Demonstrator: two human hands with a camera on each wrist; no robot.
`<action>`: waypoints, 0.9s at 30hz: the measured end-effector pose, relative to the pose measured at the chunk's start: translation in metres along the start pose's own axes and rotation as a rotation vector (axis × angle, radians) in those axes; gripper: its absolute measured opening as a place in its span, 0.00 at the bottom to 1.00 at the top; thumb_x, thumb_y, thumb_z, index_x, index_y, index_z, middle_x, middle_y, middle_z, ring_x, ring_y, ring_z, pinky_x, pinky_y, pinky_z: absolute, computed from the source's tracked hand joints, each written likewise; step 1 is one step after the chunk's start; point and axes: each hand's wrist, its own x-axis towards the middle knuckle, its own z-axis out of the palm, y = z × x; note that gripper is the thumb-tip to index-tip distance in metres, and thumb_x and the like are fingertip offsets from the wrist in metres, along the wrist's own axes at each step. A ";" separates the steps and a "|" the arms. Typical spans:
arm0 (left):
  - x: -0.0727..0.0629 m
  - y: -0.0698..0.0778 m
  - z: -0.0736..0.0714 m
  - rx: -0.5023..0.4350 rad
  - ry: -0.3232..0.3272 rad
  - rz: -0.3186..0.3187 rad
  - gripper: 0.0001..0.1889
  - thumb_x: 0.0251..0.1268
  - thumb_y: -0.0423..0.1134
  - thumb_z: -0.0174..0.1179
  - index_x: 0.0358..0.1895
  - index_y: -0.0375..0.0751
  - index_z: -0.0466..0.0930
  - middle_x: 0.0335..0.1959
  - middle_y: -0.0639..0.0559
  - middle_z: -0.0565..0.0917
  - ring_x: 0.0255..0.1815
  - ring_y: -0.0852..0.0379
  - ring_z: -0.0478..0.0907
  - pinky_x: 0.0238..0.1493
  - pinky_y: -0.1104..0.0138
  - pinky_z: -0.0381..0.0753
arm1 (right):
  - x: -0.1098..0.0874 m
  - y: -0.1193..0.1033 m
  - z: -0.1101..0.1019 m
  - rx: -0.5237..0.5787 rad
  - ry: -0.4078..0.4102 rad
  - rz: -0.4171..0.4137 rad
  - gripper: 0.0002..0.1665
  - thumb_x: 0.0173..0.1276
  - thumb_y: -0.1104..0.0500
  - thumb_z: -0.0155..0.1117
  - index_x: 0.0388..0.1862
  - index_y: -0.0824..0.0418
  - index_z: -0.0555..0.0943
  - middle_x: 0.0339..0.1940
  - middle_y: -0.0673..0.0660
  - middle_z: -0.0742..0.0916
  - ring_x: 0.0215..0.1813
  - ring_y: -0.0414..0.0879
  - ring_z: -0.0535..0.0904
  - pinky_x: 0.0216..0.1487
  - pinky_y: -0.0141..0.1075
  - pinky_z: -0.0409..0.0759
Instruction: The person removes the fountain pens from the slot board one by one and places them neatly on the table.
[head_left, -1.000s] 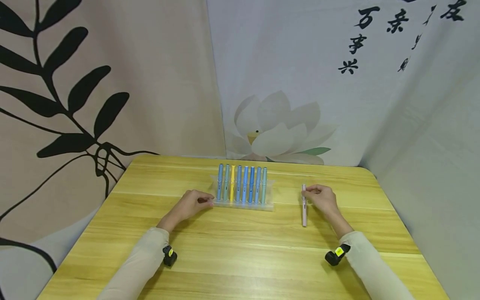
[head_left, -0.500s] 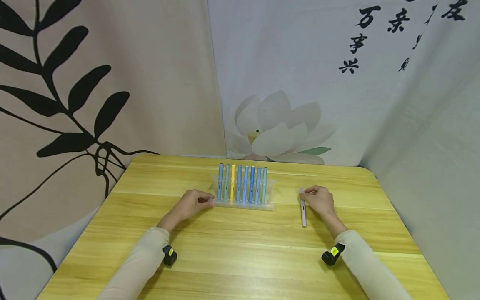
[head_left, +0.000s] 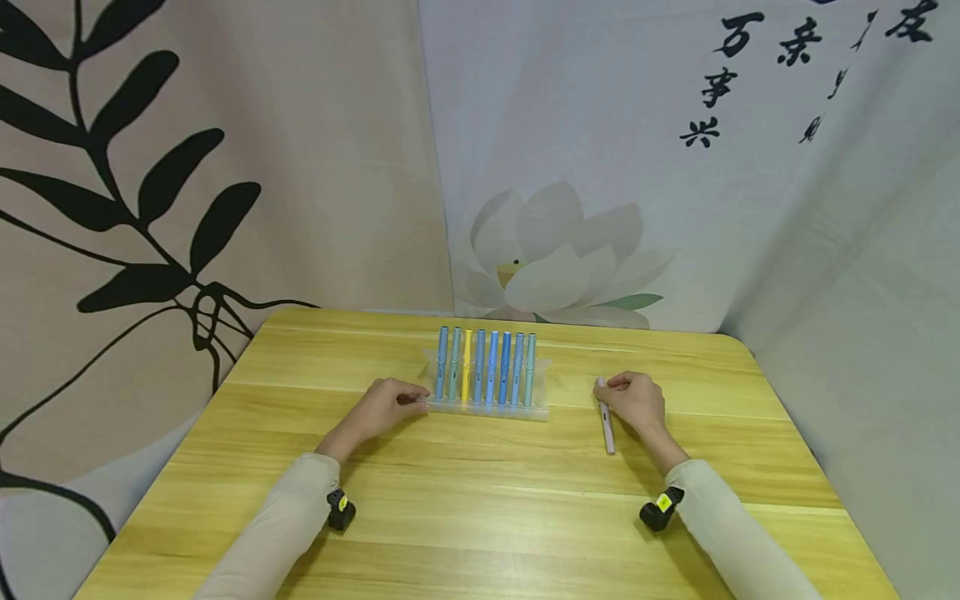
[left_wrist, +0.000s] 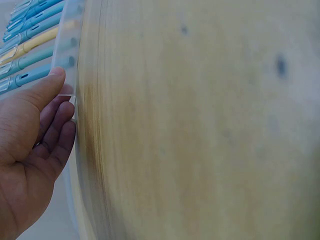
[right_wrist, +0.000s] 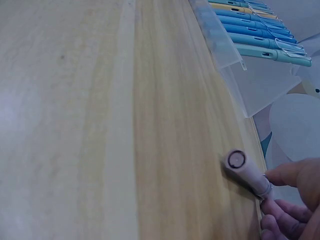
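A clear pen rack (head_left: 536, 415) stands toward the back of the table, holding several capped pens in blues and greens and one yellow pen (head_left: 467, 367). At its front left corner, my left hand (head_left: 382, 408) pinches the rack edge between thumb and fingers; the left wrist view shows the thumb on the clear plastic (left_wrist: 67, 42). To the right of the rack, a pale pink pen (head_left: 607, 432) leans, its upper end pinched by my right hand (head_left: 636, 400). In the right wrist view, the fingertips grip the pen near its clip, and its round end (right_wrist: 236, 159) faces the camera.
The wooden table (head_left: 480, 517) spreads out in front of both hands. Behind it hangs a cloth backdrop (head_left: 577, 275) with a printed lotus, leaves and characters. A small black camera sits on each wrist.
My right hand has shifted a little to the left, and the pink pen's upper end has tipped left while its lower end stays in nearly the same place. My left hand and the rack keep still.
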 end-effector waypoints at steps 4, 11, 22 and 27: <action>0.000 0.001 0.000 -0.001 -0.003 -0.001 0.18 0.70 0.44 0.67 0.58 0.38 0.86 0.48 0.48 0.89 0.48 0.53 0.86 0.51 0.57 0.86 | -0.001 0.001 0.000 -0.005 0.004 -0.010 0.21 0.66 0.49 0.72 0.43 0.67 0.87 0.35 0.62 0.90 0.33 0.50 0.84 0.30 0.38 0.76; 0.000 0.001 0.000 0.001 0.001 -0.005 0.18 0.71 0.44 0.67 0.58 0.38 0.86 0.49 0.47 0.89 0.49 0.52 0.86 0.51 0.57 0.86 | -0.003 0.000 -0.007 0.015 0.006 -0.001 0.23 0.68 0.47 0.71 0.46 0.66 0.87 0.41 0.63 0.90 0.41 0.55 0.86 0.37 0.40 0.79; -0.002 0.001 0.000 -0.004 0.002 0.011 0.18 0.71 0.43 0.67 0.57 0.36 0.86 0.50 0.46 0.89 0.49 0.51 0.86 0.52 0.56 0.86 | -0.009 -0.014 -0.028 0.046 0.006 -0.087 0.23 0.71 0.50 0.71 0.54 0.67 0.86 0.45 0.63 0.90 0.46 0.56 0.86 0.40 0.39 0.82; -0.001 0.001 0.000 -0.001 0.002 0.015 0.18 0.71 0.43 0.67 0.57 0.36 0.86 0.49 0.46 0.89 0.49 0.51 0.86 0.51 0.56 0.86 | -0.013 -0.021 -0.034 0.058 0.012 -0.120 0.22 0.72 0.49 0.70 0.55 0.64 0.86 0.47 0.62 0.90 0.49 0.57 0.86 0.45 0.46 0.84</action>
